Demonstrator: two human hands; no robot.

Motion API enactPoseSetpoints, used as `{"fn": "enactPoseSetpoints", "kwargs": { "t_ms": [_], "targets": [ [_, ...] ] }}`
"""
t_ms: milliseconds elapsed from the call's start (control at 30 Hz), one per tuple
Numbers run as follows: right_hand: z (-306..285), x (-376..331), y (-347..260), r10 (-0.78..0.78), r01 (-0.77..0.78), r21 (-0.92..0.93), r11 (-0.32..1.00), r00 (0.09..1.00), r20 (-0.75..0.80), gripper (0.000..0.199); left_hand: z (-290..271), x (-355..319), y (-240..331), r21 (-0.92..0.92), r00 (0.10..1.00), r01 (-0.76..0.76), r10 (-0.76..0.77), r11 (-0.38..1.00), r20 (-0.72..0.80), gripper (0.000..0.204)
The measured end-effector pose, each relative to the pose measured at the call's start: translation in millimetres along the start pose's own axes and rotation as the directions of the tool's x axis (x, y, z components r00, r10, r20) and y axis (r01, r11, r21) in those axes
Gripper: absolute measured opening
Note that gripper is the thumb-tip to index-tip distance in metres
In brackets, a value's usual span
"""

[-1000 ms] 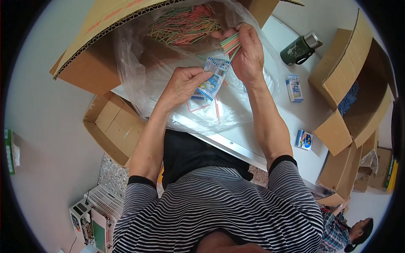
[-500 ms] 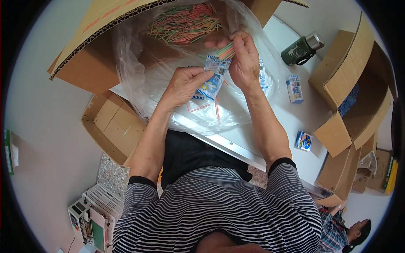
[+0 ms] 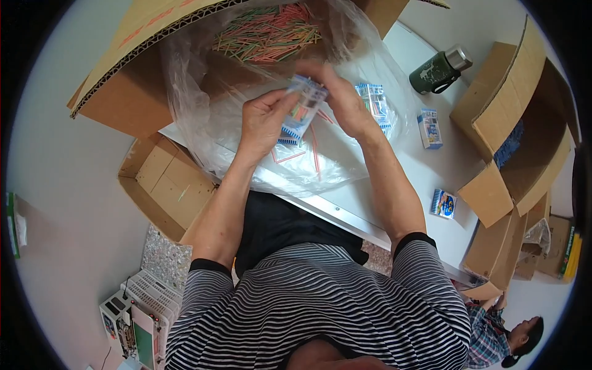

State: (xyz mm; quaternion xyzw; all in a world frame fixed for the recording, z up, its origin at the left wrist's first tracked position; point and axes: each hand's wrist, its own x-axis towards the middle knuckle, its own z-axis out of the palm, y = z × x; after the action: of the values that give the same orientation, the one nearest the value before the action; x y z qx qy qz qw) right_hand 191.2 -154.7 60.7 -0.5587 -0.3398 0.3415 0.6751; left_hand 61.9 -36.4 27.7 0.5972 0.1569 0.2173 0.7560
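1. Left hand point(image 3: 262, 120): grip closed on a small clear blue-striped packet of coloured sticks point(image 3: 300, 111), above the clear plastic sheet point(image 3: 246, 154).
2. Right hand point(image 3: 342, 102): fingers pinch the packet's top.
3. White counter point(image 3: 431, 166): open room rightward; brown cardboard boxes point(image 3: 493, 117) crowd the edges.

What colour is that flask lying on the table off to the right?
The flask is dark green with a silver metal cap, seen in the head view, the only one here.
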Motion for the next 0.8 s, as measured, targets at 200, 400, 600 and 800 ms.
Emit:
{"fn": "enactPoseSetpoints", "kwargs": {
  "t_ms": [200,400,600,800],
  "targets": [
    [6,-28,1,0.004,-0.019,-0.138,0.99,0.995,-0.103,0.03,10,-8,-1,-0.235,0.983,-0.101,0.059,0.967,-0.176,0.021],
    [-60,-40,-27,0.113,-0.188,-0.361,0.913,0.969,-0.219,0.021,-12,-26,18,0.673,0.922,0.052,0.223,0.738,-0.316,0.038],
    [-88,-50,-16,0.024,-0.279,-0.849,0.449,0.954,-0.3,0.034,-15,-22,7,0.949,0.957,0.229,0.13,0.219,-0.261,0.045],
    [-61,-39,-21,-0.325,-0.118,-0.964,0.239,0.926,-0.193,0.032,-27,-12,0,0.899,0.971,0.198,0.043,0.39,-0.233,0.04]
  ]
}}
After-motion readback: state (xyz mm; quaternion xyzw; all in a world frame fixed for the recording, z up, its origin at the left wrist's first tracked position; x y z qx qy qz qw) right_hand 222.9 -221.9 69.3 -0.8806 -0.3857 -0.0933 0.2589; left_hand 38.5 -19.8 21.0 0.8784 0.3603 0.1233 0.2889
